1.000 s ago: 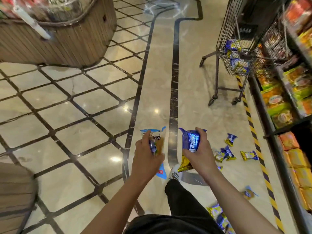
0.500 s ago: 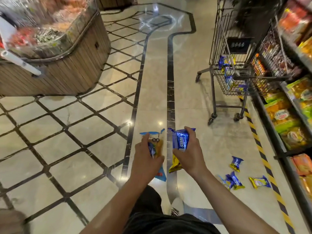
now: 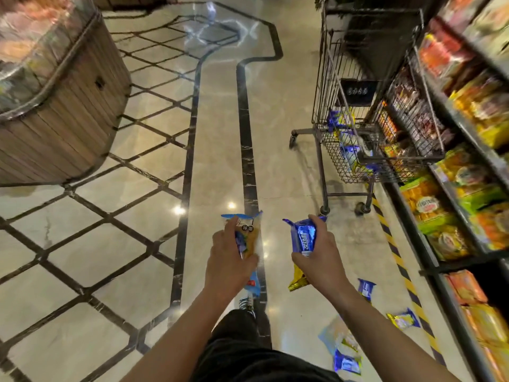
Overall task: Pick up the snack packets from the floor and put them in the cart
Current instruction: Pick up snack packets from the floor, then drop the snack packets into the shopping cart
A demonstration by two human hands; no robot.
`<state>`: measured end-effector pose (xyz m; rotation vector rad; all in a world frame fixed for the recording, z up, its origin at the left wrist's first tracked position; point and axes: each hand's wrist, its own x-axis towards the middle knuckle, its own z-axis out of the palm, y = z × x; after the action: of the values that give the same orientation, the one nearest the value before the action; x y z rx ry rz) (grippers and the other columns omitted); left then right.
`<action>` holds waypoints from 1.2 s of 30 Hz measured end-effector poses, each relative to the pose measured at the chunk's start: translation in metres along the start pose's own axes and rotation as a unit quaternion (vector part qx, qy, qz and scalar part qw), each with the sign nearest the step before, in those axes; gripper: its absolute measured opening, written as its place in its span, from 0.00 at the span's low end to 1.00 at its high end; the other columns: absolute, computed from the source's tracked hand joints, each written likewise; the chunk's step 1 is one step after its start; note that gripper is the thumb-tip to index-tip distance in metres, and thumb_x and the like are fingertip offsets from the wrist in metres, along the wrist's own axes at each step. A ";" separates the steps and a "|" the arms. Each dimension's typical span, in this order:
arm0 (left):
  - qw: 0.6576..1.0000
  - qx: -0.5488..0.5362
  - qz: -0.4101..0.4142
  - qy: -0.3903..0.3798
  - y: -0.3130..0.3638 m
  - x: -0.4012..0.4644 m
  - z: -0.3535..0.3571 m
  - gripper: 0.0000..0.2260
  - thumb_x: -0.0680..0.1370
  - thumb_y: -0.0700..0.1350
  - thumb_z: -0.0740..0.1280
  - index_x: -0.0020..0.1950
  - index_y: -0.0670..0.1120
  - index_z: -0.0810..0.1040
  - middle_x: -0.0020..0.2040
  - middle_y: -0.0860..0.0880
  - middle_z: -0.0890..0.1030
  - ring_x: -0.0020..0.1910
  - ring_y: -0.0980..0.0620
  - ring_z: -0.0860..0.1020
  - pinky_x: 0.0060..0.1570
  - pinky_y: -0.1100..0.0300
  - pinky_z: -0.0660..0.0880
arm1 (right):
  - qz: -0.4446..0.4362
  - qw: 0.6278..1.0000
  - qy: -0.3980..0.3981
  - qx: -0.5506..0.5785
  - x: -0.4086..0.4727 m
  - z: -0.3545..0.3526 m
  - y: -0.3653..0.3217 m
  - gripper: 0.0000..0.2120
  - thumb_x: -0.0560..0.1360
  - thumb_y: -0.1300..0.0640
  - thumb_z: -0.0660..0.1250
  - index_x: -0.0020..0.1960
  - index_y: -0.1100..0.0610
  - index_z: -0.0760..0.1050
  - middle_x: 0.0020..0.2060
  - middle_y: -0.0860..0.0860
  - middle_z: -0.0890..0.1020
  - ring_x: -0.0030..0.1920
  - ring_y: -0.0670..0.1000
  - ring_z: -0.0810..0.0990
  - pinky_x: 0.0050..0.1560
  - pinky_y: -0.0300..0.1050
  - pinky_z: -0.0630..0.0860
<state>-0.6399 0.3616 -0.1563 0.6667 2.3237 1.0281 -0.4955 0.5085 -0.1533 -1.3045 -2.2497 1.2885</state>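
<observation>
My fingers (image 3: 321, 220) clamp 2 handfuls of snack packets (image 3: 303, 237); the shopping cart (image 3: 355, 150) has drawn nearer, upper right, so drop-off comes soon.

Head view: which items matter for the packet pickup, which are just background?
Job:
- left hand gripping clear snack packet
- right hand gripping blue packet, yellow packet
- floor packets
- cart

Background:
- shelves
- wooden display bin
</observation>
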 end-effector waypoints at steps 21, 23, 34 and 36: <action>0.997 -0.022 0.043 -0.064 0.109 0.308 0.019 0.40 0.70 0.45 0.72 0.78 0.58 0.57 0.55 0.53 0.69 0.51 0.54 0.74 0.56 0.51 0.77 | 0.071 0.993 0.085 0.035 0.288 -0.031 -0.045 0.43 0.66 0.62 0.76 0.74 0.43 0.59 0.61 0.50 0.71 0.54 0.46 0.75 0.48 0.42 0.78; 0.997 -0.012 0.036 -0.065 0.124 0.339 0.026 0.40 0.70 0.44 0.72 0.77 0.59 0.58 0.54 0.55 0.68 0.51 0.56 0.74 0.55 0.53 0.77 | 0.071 0.992 0.087 0.050 0.324 -0.040 -0.041 0.43 0.66 0.62 0.75 0.73 0.42 0.59 0.61 0.49 0.71 0.54 0.47 0.76 0.48 0.43 0.79; 0.994 -0.011 0.069 -0.080 0.244 0.490 0.086 0.37 0.66 0.48 0.71 0.73 0.60 0.61 0.54 0.58 0.69 0.54 0.53 0.73 0.56 0.48 0.76 | 0.088 0.986 0.096 0.105 0.511 -0.144 -0.053 0.39 0.68 0.63 0.74 0.72 0.45 0.61 0.57 0.49 0.73 0.49 0.45 0.78 0.46 0.46 0.78; 0.994 -0.015 0.073 -0.082 0.261 0.515 0.096 0.37 0.66 0.48 0.71 0.72 0.61 0.61 0.53 0.58 0.69 0.53 0.53 0.73 0.55 0.48 0.76 | 0.088 0.986 0.098 0.104 0.536 -0.156 -0.055 0.38 0.68 0.64 0.74 0.71 0.45 0.61 0.56 0.49 0.74 0.48 0.44 0.78 0.41 0.40 0.74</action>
<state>-0.9070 0.8825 -0.1395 0.8857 2.1399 1.0283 -0.7446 1.0108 -0.1320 -1.5056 -1.8481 1.3449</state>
